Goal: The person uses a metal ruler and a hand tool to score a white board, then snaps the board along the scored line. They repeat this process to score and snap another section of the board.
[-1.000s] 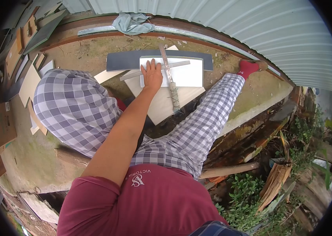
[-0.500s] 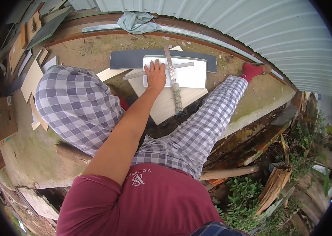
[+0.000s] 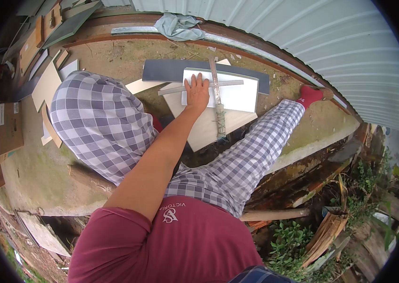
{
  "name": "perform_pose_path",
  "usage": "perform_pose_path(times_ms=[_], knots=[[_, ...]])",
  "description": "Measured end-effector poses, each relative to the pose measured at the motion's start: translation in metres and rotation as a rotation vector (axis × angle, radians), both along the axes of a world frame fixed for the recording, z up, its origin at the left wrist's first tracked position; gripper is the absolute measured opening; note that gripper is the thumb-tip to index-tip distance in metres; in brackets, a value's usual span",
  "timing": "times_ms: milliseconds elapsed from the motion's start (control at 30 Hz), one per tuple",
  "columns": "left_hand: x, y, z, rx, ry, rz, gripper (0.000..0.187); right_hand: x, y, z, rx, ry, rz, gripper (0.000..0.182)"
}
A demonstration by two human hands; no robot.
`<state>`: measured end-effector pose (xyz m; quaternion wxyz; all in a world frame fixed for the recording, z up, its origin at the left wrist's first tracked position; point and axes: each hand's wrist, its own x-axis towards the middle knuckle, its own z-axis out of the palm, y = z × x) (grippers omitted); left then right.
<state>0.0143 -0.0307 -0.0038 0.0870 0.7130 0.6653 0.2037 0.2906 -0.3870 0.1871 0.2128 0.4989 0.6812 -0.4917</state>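
My left hand (image 3: 198,95) lies palm down, fingers spread, on a white board (image 3: 237,89) and across a thin grey strip (image 3: 230,83). A long blade-like tool (image 3: 215,78) with a wrapped handle (image 3: 220,121) rests over the board and strip, right of my hand; no hand touches it. Under the white board are a dark grey board (image 3: 161,70) and a pale wooden board (image 3: 197,134). My right hand is not in view.
My bent leg (image 3: 100,118) is on the left, my other leg (image 3: 265,141) stretches right. Wood offcuts (image 3: 46,87) and a cardboard box (image 3: 1,132) are at left. A crumpled cloth (image 3: 178,27) lies by the corrugated metal wall (image 3: 303,33). Plants (image 3: 289,240) grow lower right.
The whole scene has shifted slightly to the right in the view. My left hand keeps its place on the white board and strip.
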Motion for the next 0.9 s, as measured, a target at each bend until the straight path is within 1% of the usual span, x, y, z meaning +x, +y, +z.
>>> perform_pose_path(times_ms=[200, 267, 300, 367, 500, 567, 900], knots=[[0.000, -0.001, 0.001, -0.005, -0.010, 0.002, 0.038, -0.008, 0.009, 0.001, -0.058, 0.013, 0.057, 0.036], [-0.001, -0.002, 0.005, -0.015, -0.087, -0.006, 0.024, -0.010, 0.020, -0.003, -0.062, 0.026, 0.083, 0.035], [-0.003, -0.001, 0.006, -0.012, -0.076, -0.001, 0.024, -0.012, 0.023, -0.005, -0.068, 0.035, 0.095, 0.035], [-0.002, -0.002, 0.001, -0.039, 0.003, -0.008, 0.037, -0.016, 0.026, -0.007, -0.088, 0.045, 0.110, 0.035], [-0.002, -0.003, -0.001, 0.009, -0.004, -0.014, 0.038, -0.018, 0.008, 0.000, -0.147, 0.041, 0.099, 0.034], [-0.001, -0.002, 0.006, -0.009, -0.021, -0.013, 0.038, -0.017, 0.013, 0.002, -0.160, 0.035, 0.117, 0.034], [0.000, -0.003, 0.000, -0.006, -0.021, -0.009, 0.038, -0.024, 0.038, 0.009, -0.224, 0.032, 0.207, 0.033]])
